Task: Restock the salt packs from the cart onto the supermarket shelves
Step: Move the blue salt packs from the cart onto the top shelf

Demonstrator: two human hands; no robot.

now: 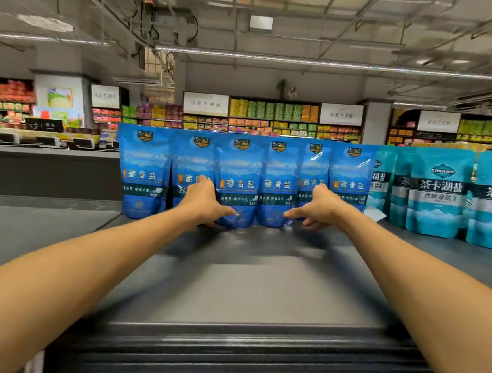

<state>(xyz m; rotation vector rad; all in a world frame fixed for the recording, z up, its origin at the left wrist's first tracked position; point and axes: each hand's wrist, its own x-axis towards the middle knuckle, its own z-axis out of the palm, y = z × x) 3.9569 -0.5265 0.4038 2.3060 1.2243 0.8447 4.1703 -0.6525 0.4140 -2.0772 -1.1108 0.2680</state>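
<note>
Blue salt packs [241,180] upright on our grey shelf [247,282]; left hand [207,202] and right hand [323,209], fingers loosely spread, touch them without gripping.

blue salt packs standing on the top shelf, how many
6, upright in one overlapping row: far left, second, third, fourth, fifth, sixth. More may be hidden behind.
</note>
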